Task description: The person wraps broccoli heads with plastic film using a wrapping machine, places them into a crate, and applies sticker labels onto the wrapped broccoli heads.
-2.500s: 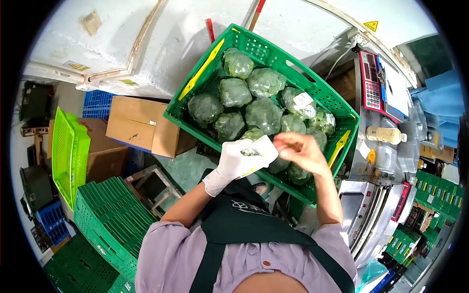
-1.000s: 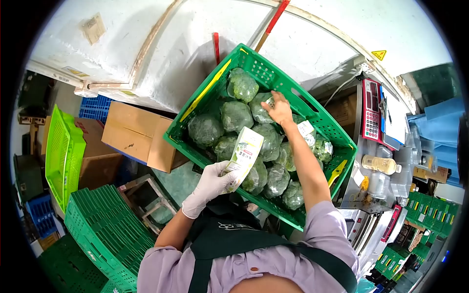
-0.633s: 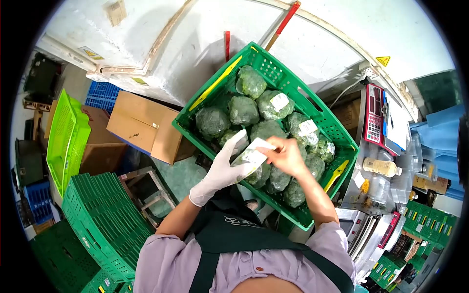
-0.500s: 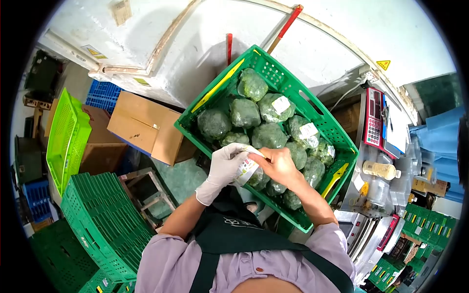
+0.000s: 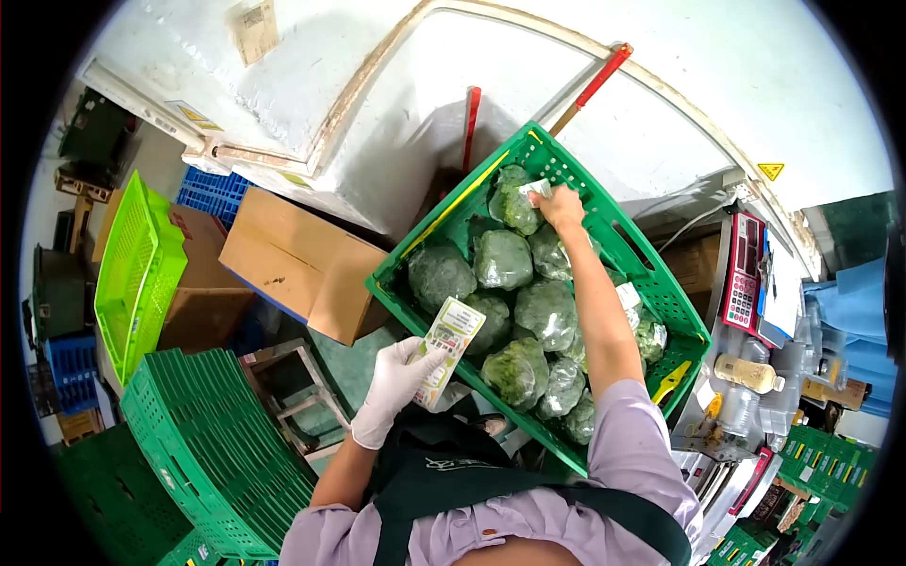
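Observation:
In its white glove, my left hand (image 5: 389, 385) grips a sheet of printed labels (image 5: 455, 330) in front of the crate. My bare right hand (image 5: 563, 209) reaches to the far end of the green crate (image 5: 587, 187), its fingers closed at a small white label (image 5: 535, 188) on a film-wrapped broccoli head (image 5: 515, 209). Several more wrapped green heads fill the crate, among them a broccoli (image 5: 517, 374) at the near side. Another white label (image 5: 628, 296) shows on a head beyond my right forearm, which hides part of the heads.
A cardboard box (image 5: 288, 259) stands left of the crate, with a lime-green basket (image 5: 140, 274) beyond it. Stacked green crates (image 5: 203, 443) are at lower left. On the right, a red scale (image 5: 745, 269) and a bottle (image 5: 748, 373) sit on a counter.
My right hand has left my left hand and reached forward to the far broccoli, where a label now shows. My left hand has moved slightly left and down, keeping the label sheet.

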A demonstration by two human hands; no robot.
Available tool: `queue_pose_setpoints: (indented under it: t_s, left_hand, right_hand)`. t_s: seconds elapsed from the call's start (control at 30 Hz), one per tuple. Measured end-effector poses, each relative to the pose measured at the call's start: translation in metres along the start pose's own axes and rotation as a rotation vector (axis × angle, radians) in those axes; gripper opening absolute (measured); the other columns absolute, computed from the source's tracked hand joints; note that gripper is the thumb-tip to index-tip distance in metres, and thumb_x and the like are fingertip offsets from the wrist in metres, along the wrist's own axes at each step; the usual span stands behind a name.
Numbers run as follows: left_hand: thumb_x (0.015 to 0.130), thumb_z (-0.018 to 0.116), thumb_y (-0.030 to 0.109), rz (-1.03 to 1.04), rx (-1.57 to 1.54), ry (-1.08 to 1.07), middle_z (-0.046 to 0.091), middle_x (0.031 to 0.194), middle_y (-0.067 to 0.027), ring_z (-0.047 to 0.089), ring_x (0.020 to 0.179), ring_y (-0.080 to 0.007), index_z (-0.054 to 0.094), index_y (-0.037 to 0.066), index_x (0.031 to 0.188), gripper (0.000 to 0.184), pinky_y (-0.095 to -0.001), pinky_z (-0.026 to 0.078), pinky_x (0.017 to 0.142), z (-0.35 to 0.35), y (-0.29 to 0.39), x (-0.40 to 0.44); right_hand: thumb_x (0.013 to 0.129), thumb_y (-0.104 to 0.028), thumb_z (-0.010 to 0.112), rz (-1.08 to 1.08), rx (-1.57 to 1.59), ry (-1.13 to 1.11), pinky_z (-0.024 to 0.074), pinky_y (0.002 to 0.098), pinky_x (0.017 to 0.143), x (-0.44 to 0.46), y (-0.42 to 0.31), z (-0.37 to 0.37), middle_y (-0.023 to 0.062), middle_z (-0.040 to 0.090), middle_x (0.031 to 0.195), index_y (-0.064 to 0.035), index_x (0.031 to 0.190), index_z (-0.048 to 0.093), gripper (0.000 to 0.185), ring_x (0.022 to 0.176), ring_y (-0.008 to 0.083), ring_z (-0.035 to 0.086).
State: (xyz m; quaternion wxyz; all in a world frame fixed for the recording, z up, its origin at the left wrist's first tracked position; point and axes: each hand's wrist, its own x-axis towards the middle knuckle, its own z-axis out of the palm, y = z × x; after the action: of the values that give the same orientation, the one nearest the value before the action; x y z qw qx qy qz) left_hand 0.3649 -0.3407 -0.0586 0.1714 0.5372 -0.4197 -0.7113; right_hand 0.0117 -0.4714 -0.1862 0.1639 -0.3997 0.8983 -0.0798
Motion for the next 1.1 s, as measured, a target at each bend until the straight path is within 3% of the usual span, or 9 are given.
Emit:
queue_pose_setpoints:
  t_s: [0.27,0.5,0.6,0.67,0.73,0.77,0.87,0.97,1.1]
  left_hand:
    - [0.083,0.066,0.015,-0.023,-0.067,0.002,0.064,0.077,-0.0029,0.057,0.063,-0.0042,0.063,-0.004,0.091,0.021,-0.0184,0.044,0.055,-0.007,-0.007,0.01]
    - [0.081,0.068,0.015,-0.011,0.018,-0.078,0.064,0.077,-0.0006,0.055,0.065,-0.0026,0.065,-0.001,0.09,0.018,-0.0187,0.045,0.058,0.009,0.006,0.012]
    - [0.081,0.067,0.014,0.072,0.001,-0.072,0.065,0.076,-0.0002,0.056,0.066,-0.003,0.065,0.0,0.09,0.017,-0.02,0.046,0.059,0.016,0.005,0.01]
    - [0.08,0.068,0.013,0.152,0.115,-0.082,0.065,0.077,-0.0011,0.057,0.067,-0.0053,0.065,0.001,0.092,0.018,-0.0219,0.047,0.061,0.019,-0.002,0.016]
    - [0.076,0.067,0.01,0.296,0.326,-0.082,0.065,0.091,-0.0053,0.06,0.081,-0.0131,0.06,0.004,0.107,0.033,-0.0271,0.049,0.075,0.025,0.002,0.015]
    - [0.075,0.065,0.006,0.647,0.331,-0.084,0.061,0.105,-0.007,0.058,0.094,-0.0162,0.052,0.004,0.119,0.046,-0.0283,0.045,0.086,0.033,0.014,0.013]
    - [0.075,0.063,0.001,0.232,-0.299,-0.346,0.06,0.105,-0.0063,0.057,0.094,-0.012,0.05,0.001,0.12,0.047,-0.0257,0.045,0.086,0.04,0.003,0.015]
    - [0.075,0.066,0.003,0.318,0.179,0.009,0.064,0.083,-0.0026,0.057,0.075,-0.005,0.062,0.0,0.099,0.025,-0.0205,0.047,0.067,0.036,-0.019,0.017]
    - [0.075,0.07,0.01,0.385,0.303,0.022,0.064,0.078,-0.0027,0.056,0.071,-0.0031,0.062,-0.001,0.093,0.023,-0.0203,0.046,0.063,0.024,-0.005,-0.003]
  right_hand:
    - [0.085,-0.042,0.054,-0.326,0.232,0.386,0.0479,0.0442,0.079,-0.016,-0.015,0.006,0.0246,0.061,0.096,0.0057,0.11,0.053,0.054,0.091,0.0379,0.058]
    - [0.084,-0.05,0.051,-0.237,0.2,0.075,0.0315,0.0442,0.101,-0.01,-0.006,0.037,0.0252,0.044,0.128,0.0046,0.13,0.037,0.074,0.12,0.0384,0.041]
    - [0.081,-0.045,0.061,-0.346,0.622,0.018,0.0418,0.0403,0.093,-0.082,-0.016,-0.031,0.0247,0.053,0.119,0.0068,0.125,0.043,0.07,0.109,0.0354,0.054]
    - [0.083,-0.035,0.063,-0.37,1.154,-0.646,0.0489,0.0316,0.079,-0.131,0.002,-0.048,0.0118,0.062,0.106,0.0025,0.123,0.048,0.057,0.095,0.0184,0.06]
    - [0.083,-0.019,0.066,-0.326,1.128,-0.848,0.0497,0.0247,0.061,-0.193,-0.004,-0.081,0.0063,0.065,0.087,0.0021,0.105,0.061,0.03,0.07,0.0105,0.06]
    - [0.083,-0.015,0.066,-0.288,1.06,-0.818,0.0471,0.0234,0.052,-0.216,-0.002,-0.082,0.0039,0.065,0.073,0.0017,0.09,0.065,0.019,0.059,0.0077,0.057]
    - [0.084,-0.018,0.064,-0.372,0.839,-0.5,0.0436,0.0253,0.046,-0.266,-0.006,-0.081,0.0064,0.063,0.062,0.0014,0.082,0.065,0.02,0.05,0.0084,0.054]
    - [0.086,-0.016,0.06,-0.546,0.678,-0.239,0.0428,0.0264,0.044,-0.275,-0.005,-0.083,0.0084,0.061,0.058,0.0006,0.084,0.065,0.018,0.048,0.0102,0.056]
    - [0.09,-0.016,0.055,-0.139,0.976,-0.293,0.0442,0.0214,0.042,-0.232,-0.004,-0.087,0.0045,0.061,0.062,-0.001,0.081,0.064,0.02,0.052,0.0083,0.058]
